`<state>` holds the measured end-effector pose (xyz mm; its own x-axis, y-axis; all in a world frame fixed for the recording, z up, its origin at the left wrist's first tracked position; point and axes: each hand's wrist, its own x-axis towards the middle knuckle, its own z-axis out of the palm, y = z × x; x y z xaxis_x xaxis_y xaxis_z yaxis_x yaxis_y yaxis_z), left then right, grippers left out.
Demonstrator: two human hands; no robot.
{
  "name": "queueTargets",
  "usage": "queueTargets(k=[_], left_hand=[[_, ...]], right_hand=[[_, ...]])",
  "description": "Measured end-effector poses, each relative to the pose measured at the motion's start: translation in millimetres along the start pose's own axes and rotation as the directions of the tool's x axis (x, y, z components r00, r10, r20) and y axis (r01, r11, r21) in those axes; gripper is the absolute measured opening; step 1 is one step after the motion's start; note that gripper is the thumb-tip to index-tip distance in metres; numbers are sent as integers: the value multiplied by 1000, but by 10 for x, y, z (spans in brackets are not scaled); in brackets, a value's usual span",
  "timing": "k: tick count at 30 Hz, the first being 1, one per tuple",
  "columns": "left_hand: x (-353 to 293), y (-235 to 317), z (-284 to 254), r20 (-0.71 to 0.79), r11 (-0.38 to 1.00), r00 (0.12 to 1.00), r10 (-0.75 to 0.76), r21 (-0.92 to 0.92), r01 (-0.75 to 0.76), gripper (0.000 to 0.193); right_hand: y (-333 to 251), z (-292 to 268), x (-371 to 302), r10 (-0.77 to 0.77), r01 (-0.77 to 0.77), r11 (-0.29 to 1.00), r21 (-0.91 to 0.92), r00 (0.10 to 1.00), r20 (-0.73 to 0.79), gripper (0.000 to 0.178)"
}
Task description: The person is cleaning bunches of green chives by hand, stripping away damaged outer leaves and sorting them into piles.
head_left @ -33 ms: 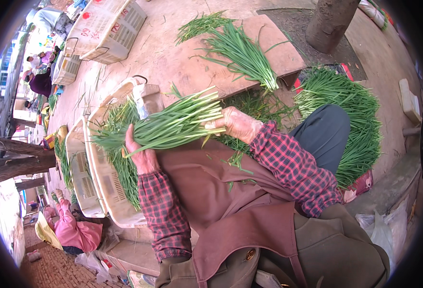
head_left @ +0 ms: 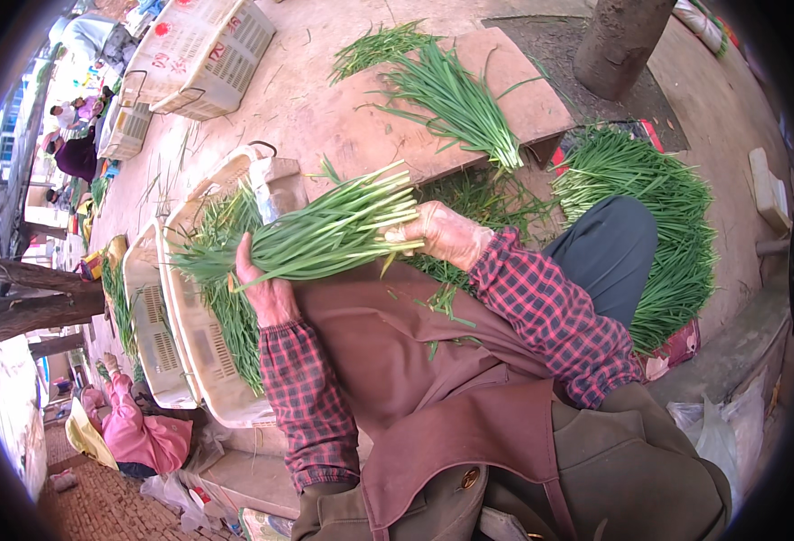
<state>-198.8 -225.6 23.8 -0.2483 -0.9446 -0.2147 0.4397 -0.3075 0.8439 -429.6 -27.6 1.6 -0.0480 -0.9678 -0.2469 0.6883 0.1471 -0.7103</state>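
Note:
A loose bunch of long green garlic chives lies across my lap, held between both hands. My left hand is wrapped round its leafy end, the thumb up along the leaves. At the pale cut ends, my right hand grips the stems, its fingertips partly hidden. Below the bunch spreads my brown apron, with a few green scraps on it. Beyond my hands, another bunch of chives rests on a low reddish board.
A white plastic crate with chives stands at my left, another crate beside it. A large pile of chives lies right of my knee. Farther off are stacked crates, a tree trunk and a person in pink.

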Motion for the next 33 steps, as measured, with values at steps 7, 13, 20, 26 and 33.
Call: queueTargets(k=[7,13,20,26,33], left_hand=[[-79,42,130,-4,990,993,-120,-73,119,27],[113,286,-28,-81,976,990,-116,-194,99,29],[121,339,-48,-91,988,993,-73,-141,59,31],[252,154,-421,74,976,989,128,166,-139,42],[198,100,-269,47,999,999,2,-34,0,29]], right_hand=[[33,-85,-153,-47,44,996,71,998,44,30],[4,-772,-444,-355,333,837,434,934,-34,24],[257,-644,-526,-278,-226,329,-917,905,-323,33],[-121,142,-281,-811,293,-221,-930,475,342,9],[45,18,-120,-699,345,-58,-937,656,285,17]])
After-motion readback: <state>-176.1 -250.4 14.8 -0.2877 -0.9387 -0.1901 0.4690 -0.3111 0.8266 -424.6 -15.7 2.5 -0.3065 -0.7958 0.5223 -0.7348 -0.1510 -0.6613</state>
